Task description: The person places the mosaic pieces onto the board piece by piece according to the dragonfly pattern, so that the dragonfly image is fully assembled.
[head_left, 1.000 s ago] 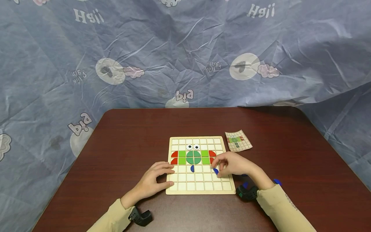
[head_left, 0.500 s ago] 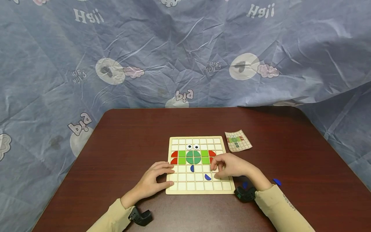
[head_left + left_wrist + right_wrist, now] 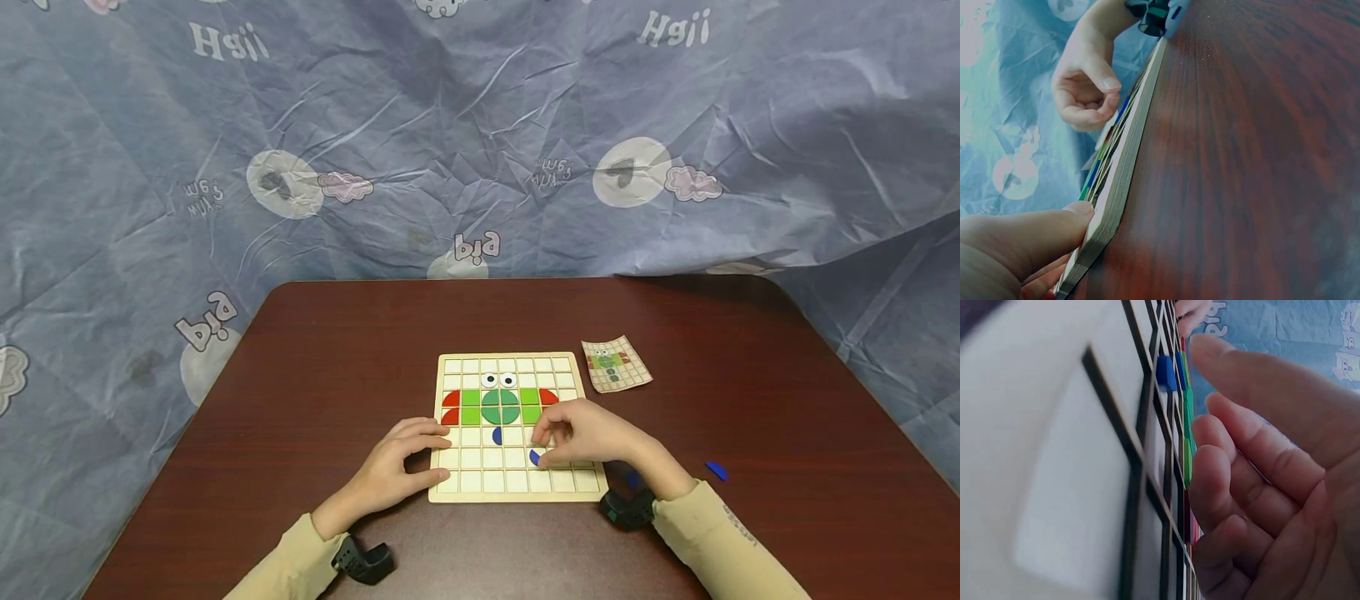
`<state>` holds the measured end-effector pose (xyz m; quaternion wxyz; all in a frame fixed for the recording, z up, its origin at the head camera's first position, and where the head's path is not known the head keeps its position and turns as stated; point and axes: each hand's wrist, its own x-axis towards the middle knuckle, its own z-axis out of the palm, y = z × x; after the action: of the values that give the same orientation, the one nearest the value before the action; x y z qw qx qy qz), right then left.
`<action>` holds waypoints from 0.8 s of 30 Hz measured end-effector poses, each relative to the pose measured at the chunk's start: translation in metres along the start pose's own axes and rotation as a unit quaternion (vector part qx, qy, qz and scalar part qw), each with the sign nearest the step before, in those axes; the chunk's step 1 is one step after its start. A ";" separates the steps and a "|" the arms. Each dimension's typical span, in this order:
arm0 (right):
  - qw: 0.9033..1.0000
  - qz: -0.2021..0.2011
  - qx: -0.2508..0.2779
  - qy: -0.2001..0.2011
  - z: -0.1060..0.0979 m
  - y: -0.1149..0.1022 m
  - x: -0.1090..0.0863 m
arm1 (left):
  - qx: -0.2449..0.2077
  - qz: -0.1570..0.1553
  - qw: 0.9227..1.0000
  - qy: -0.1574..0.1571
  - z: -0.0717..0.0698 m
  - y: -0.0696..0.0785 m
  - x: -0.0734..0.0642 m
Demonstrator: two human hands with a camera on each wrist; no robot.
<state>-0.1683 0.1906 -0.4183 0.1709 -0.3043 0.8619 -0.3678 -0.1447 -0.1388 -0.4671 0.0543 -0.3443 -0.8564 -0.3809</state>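
A pale wooden grid board (image 3: 471, 482) lies on the table, with coloured pieces forming a pattern. My left hand (image 3: 397, 467) rests at its left edge, thumb and fingertips on the rim. My right hand (image 3: 588, 432) is low over the board's right side with loosely curled fingers. A loose blue half-circle piece (image 3: 534, 457) lies on the grid, right by the right thumb tip. The right wrist view shows this blue piece (image 3: 1165, 374) on the board and nothing between the fingers. Another blue half-circle (image 3: 497, 436) sits in a cell below the green circle (image 3: 500, 407).
A small pattern card (image 3: 617, 364) lies beyond the board's upper right corner. On the table at right lies a blue piece (image 3: 716, 471), and another blue piece (image 3: 633, 479) shows partly behind the right wrist. Red pieces (image 3: 451, 407) and green squares (image 3: 470, 407) fill several cells.
My right hand let go of the blue half-circle, which dropped onto the grid to its left. The hand then moved left, its thumb coming up to the piece. My left hand stayed still.
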 end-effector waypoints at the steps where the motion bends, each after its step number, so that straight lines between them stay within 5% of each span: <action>1: 1.000 -0.001 -0.001 0.000 0.001 -0.001 0.000 | -0.001 0.001 1.000 0.000 0.000 0.000 0.000; 24: 0.999 -0.019 -0.034 0.002 0.011 -0.006 0.002 | -0.004 0.014 1.000 0.009 0.000 0.000 0.000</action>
<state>-0.1621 0.1802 -0.4209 0.1517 -0.3254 0.8685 -0.3419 -0.1446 -0.1383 -0.4669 0.0658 -0.3531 -0.8493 -0.3868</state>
